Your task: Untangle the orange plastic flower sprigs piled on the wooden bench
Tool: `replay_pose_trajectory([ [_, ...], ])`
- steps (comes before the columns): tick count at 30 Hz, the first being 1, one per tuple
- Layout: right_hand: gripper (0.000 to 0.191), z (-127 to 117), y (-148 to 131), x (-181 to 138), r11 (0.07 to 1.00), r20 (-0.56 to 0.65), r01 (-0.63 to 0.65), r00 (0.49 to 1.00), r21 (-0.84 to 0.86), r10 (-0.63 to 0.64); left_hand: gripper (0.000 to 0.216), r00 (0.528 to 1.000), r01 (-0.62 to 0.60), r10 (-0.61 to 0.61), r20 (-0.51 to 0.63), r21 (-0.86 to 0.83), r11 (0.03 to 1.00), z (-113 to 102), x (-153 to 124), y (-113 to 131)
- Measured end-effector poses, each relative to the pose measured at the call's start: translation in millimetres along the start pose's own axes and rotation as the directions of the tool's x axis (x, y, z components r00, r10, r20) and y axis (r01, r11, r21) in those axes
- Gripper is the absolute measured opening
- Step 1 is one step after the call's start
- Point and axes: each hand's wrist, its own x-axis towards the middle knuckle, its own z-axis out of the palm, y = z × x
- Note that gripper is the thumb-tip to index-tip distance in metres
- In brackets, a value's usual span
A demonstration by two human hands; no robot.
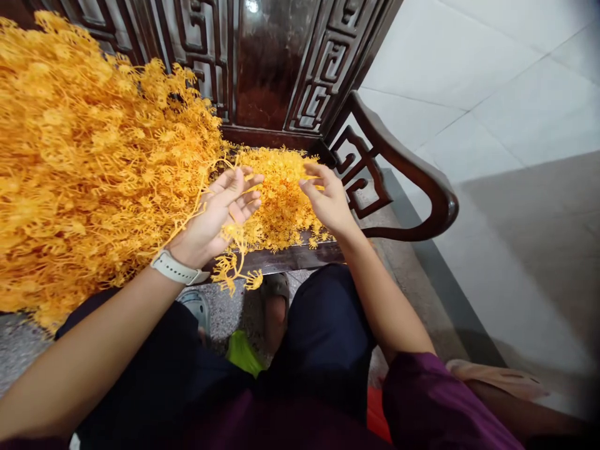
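Observation:
My left hand (220,209), palm turned up and fingers loosely curled, has a spray of yellow artificial flowers (234,269) caught in it. The spray's thin stem dangles below the palm, past the bench's front edge; just where the fingers grip it is partly hidden. My right hand (328,197) hovers over a lower heap of loose yellow flower heads (281,181), thumb and fingers apart, nothing visible between them. Left of my left hand rises a large pile of yellow flower stems (107,156), touching or very near my wrist.
The dark wooden bench (276,259) has a carved backrest (276,62) and a curved armrest (417,169) on the right. A white tiled wall (469,69) stands beyond it. Below are sandalled feet and a bright green object (244,353). Another person's foot (497,378) shows at lower right.

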Motion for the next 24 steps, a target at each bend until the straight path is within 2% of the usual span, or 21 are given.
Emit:
replay_pose_trajectory([
  [2, 0.032, 5.8, -20.4, -12.7, 0.991, 0.187, 0.112, 0.975, 0.068, -0.123, 0.018, 1.0, -0.031, 0.031, 0.004, 0.01, 0.999, -0.1, 1.1, -1.6],
  [4, 0.029, 15.1, -45.6, -27.8, 0.958, 0.338, 0.246, 0.898, 0.145, -0.282, 0.02, 0.998, -0.06, 0.06, -0.01, 0.029, 0.998, 0.6, 2.0, -3.4],
  [7, 0.037, 32.3, -69.9, -45.0, 0.897, 0.393, 0.409, 0.807, 0.166, -0.441, 0.024, 0.994, -0.085, 0.092, -0.06, 0.108, 0.991, 1.6, 2.0, -7.7],
  [8, 0.039, 38.0, -72.4, -48.1, 0.884, 0.39, 0.44, 0.794, 0.162, -0.466, 0.026, 0.993, -0.088, 0.099, -0.071, 0.134, 0.987, 1.7, 2.0, -9.3],
  [10, 0.031, 47.6, -71.8, -50.9, 0.874, 0.397, 0.452, 0.78, 0.179, -0.485, 0.028, 0.992, -0.092, 0.105, -0.075, 0.16, 0.983, 1.6, 2.3, -12.4],
  [11, 0.025, 51.0, -70.1, -50.8, 0.879, 0.396, 0.428, 0.785, 0.209, -0.476, 0.028, 0.992, -0.093, 0.105, -0.071, 0.158, 0.983, 1.6, 2.7, -13.5],
  [13, 0.019, 54.1, -67.6, -48.5, 0.899, 0.371, 0.316, 0.83, 0.303, -0.417, 0.024, 0.992, -0.09, 0.101, -0.071, 0.146, 0.985, 1.9, 3.5, -14.2],
  [16, 0.025, 50.5, -68.5, -41.7, 0.883, 0.257, 0.099, 0.936, 0.459, -0.239, 0.032, 0.988, -0.1, 0.116, -0.097, 0.161, 0.982, 4.2, 1.7, -12.1],
  [18, 0.031, 44.9, -70.3, -36.5, 0.846, 0.185, 0.004, 0.975, 0.533, -0.121, 0.041, 0.986, -0.121, 0.141, -0.087, 0.206, 0.971, 6.1, -1.8, -9.9],
  [21, 0.037, 36.2, -70.3, -30.8, 0.799, 0.151, -0.067, 0.988, 0.598, -0.03, 0.038, 0.991, -0.121, 0.131, -0.013, 0.311, 0.943, 7.8, -7.1, -7.4],
  [24, 0.038, 29.9, -68.0, -29.0, 0.788, 0.175, -0.089, 0.984, 0.609, -0.024, 0.033, 0.996, -0.087, 0.075, 0.045, 0.412, 0.907, 8.2, -7.6, -6.1],
])
